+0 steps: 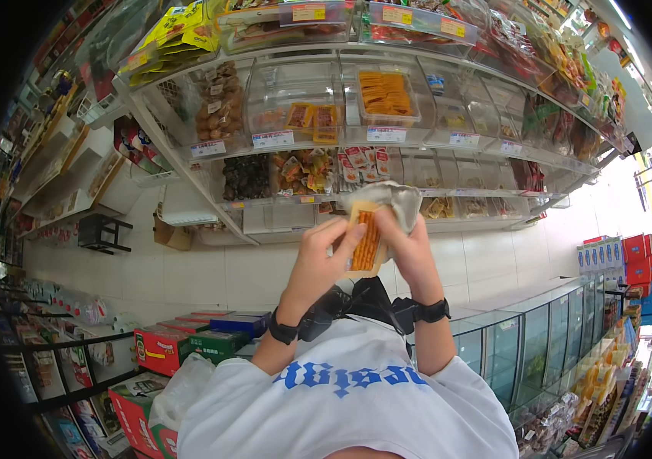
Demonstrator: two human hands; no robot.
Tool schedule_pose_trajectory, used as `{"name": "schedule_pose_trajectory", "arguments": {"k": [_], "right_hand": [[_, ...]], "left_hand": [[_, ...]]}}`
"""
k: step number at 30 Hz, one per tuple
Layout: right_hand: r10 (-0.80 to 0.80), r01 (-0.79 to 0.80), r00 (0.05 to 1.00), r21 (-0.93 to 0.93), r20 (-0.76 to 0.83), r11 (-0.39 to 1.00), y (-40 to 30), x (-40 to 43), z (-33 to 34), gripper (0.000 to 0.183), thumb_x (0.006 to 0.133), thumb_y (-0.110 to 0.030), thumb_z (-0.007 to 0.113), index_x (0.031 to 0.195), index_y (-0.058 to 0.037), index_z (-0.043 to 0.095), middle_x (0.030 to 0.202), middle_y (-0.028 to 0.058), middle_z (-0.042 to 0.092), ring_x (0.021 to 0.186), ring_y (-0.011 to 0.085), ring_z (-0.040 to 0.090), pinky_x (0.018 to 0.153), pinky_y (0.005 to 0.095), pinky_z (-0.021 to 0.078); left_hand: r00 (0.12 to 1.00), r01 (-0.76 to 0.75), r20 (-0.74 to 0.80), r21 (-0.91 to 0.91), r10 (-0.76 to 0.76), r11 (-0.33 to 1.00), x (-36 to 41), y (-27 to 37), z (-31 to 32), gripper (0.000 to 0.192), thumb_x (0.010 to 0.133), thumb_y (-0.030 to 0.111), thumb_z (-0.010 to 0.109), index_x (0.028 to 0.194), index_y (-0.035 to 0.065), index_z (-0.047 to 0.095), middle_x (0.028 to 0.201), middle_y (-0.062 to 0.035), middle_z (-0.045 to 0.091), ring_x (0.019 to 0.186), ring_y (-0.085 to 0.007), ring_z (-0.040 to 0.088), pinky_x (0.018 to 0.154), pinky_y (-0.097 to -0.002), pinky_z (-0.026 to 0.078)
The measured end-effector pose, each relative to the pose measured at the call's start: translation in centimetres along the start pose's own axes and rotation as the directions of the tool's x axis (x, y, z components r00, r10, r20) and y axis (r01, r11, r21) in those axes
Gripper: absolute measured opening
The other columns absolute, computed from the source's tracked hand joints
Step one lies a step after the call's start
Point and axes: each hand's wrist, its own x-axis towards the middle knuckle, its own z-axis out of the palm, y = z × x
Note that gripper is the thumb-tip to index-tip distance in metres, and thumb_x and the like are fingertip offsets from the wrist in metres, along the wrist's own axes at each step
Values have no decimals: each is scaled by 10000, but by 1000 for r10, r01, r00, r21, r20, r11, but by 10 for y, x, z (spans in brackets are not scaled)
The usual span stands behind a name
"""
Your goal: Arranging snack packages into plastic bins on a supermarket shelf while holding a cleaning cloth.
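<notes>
My left hand (329,249) grips the left edge of a flat snack packet (365,244) with orange-brown sticks showing through its window. On the packet's other side, my right hand (409,244) holds it together with a crumpled greyish-white cloth (398,198). Both hands are in front of my chest, before the lower shelves. Beyond them, an open plastic tub (386,97) of orange packets stands in a clear bin. To its left, a few similar packets (311,117) lie in another bin.
A white shelf rack (280,143) with clear bins of packaged snacks spans the front. Glass cases (521,338) stand at the right, stacked cartons (162,347) at the lower left. A black stool (103,234) and a cardboard box (171,230) are on the tiled floor at the left.
</notes>
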Motion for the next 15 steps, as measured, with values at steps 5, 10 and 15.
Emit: {"name": "schedule_pose_trajectory", "arguments": {"k": [5,10,15], "right_hand": [[-79,86,995,-138,58,987,-9,-4,4,190,923,-139,721,1037,9,686,937,2,694,839,53,605,758,247,502],[24,-25,998,-18,-55,1000,-3,-5,-5,250,957,-212,682,1121,-24,664,1002,7,685,883,56,603,764,236,496],[8,-8,1000,1,-26,1000,-6,-11,3,251,965,-200,672,1139,-20,657,1020,7,682,885,59,599,763,227,487]], "left_hand": [[994,91,68,6,-91,996,-2,4,-4,301,960,173,660,813,-70,561,675,-99,480,595,-166,427,548,-310,371],[996,71,66,-49,-68,996,0,4,-3,319,967,193,661,809,-69,572,674,-81,487,592,-137,449,551,-294,378],[983,123,-115,-166,-143,978,1,1,0,323,973,198,656,807,-69,584,681,-50,515,615,-96,498,576,-261,417]]}}
